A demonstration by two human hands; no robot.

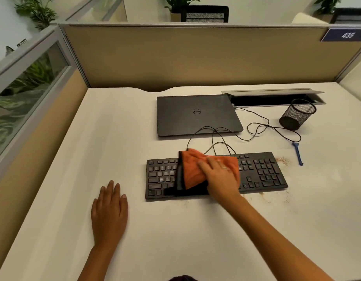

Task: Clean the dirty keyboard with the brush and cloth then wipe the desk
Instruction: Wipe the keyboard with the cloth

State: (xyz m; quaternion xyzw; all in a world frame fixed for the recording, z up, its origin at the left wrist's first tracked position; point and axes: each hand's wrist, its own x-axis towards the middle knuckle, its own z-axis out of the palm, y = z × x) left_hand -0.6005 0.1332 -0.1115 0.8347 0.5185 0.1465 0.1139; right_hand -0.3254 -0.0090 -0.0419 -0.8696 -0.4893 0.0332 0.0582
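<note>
Head view: the right hand lies flat, fingers straight, pressing an orange cloth onto the middle of the keyboard; the cloth covers the centre keys, its dark edge hanging toward the near left. The left hand rests palm down on the desk, fingers extended, holding nothing, well apart from the keyboard's left end. The brush, blue, lies on the desk just beyond the keyboard's right end, untouched by either hand.

Progress, as a judgement: the brush stage appears finished, the tool being set aside; the cloth stage is in hand. Brownish crumbs lie on the desk beside the keyboard's right end and along its near edge, so wiping the desk is still to do. Whether the exposed keys are fully clean cannot be told; the keys are too small to judge.
</note>
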